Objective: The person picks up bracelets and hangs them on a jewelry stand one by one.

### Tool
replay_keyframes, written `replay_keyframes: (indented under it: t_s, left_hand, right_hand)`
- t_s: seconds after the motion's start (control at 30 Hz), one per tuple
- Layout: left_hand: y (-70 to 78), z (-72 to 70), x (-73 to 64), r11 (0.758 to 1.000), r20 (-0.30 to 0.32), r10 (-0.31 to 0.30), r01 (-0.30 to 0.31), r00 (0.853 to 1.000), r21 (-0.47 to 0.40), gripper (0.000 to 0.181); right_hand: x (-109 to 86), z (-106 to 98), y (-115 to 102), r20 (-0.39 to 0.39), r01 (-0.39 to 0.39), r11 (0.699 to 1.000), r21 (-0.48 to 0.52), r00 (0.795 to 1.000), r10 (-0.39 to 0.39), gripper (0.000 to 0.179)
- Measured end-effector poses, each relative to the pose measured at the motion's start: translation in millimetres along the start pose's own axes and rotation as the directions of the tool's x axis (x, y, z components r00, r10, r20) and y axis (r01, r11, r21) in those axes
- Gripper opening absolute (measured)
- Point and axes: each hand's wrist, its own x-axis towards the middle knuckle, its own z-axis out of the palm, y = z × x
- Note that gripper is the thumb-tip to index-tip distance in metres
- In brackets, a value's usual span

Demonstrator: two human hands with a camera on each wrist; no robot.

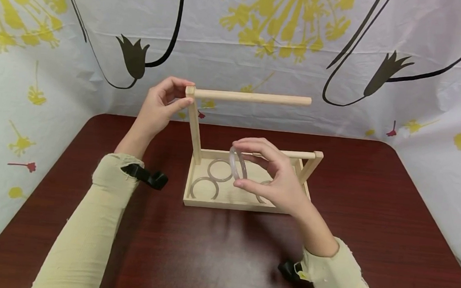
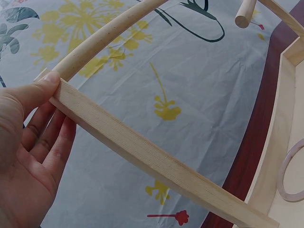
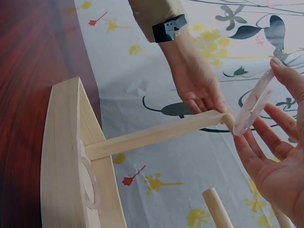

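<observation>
A light wooden stand has a shallow tray (image 1: pixel 241 206), a tall post (image 1: pixel 195 131) at its left and a round rod (image 1: pixel 255 97) running right from the post's top. My left hand (image 1: pixel 157 105) pinches the top of that post, with the thumb on its near side in the left wrist view. In my right hand (image 1: pixel 278 178), a pale translucent bangle (image 1: pixel 233 163) is held upright between thumb and fingertips, above the tray and below the long rod. Other bangles lie flat in the tray, among them a left front bangle (image 1: pixel 205 178) and one behind it (image 1: pixel 219 180).
A shorter post (image 1: pixel 311 167) with a lower rod (image 1: pixel 301 155) rises at the tray's right end, partly behind my right hand. The stand is on a dark red-brown table (image 1: pixel 187 259). A patterned white cloth (image 1: pixel 285 80) hangs behind the table.
</observation>
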Motion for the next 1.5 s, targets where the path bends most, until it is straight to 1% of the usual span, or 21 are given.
replay_keyframes:
  t_s: [0.2,0.43,0.67,0.73,0.9,1.13,1.4,1.5]
  left_hand:
    - [-0.7,0.4,0.0,1.0,0.0,-0.002,0.002,1.0,-0.01,0.027]
    - [-1.1,0.2,-0.4,1.0,-0.002,-0.008,0.008,1.0,-0.013,0.027]
    - [-0.4,0.3,-0.8,1.0,0.0,-0.009,0.009,1.0,-0.012,0.027]
    - [-0.1,0.4,-0.7,1.0,0.0,-0.008,0.008,1.0,-0.011,0.027]
    - [0.6,0.6,-0.6,1.0,0.0,-0.011,0.011,1.0,-0.004,0.026]
    - [-0.5,-0.2,-0.6,1.0,-0.003,-0.01,0.01,1.0,0.002,0.026]
    - [-2.2,-0.3,-0.6,1.0,0.001,-0.01,0.01,1.0,-0.019,0.027]
    - [-2.1,-0.4,-0.7,1.0,0.002,-0.009,0.009,1.0,-0.019,0.026]
  right_hand:
    - [0.8,-5,-3,-0.028,0.013,1.0,0.009,1.0,-0.013,0.062]
    - [0.5,-13,-4,-0.089,0.041,0.999,0.014,0.995,-0.039,0.06]
    - [0.4,-21,-3,-0.157,0.099,0.993,0.06,0.984,-0.089,0.062]
    - [0.4,-23,-4,-0.178,0.103,0.993,0.063,0.98,-0.091,0.062]
    - [0.0,-27,-1,-0.239,0.12,0.991,0.057,0.966,-0.103,0.06]
    - [0.6,-32,2,-0.316,0.156,0.986,0.051,0.94,-0.132,0.055]
    - [-0.6,-38,4,-0.39,0.162,0.985,0.059,0.912,-0.126,0.052]
    - [-1.3,-39,4,-0.406,0.165,0.984,0.062,0.905,-0.126,0.051]
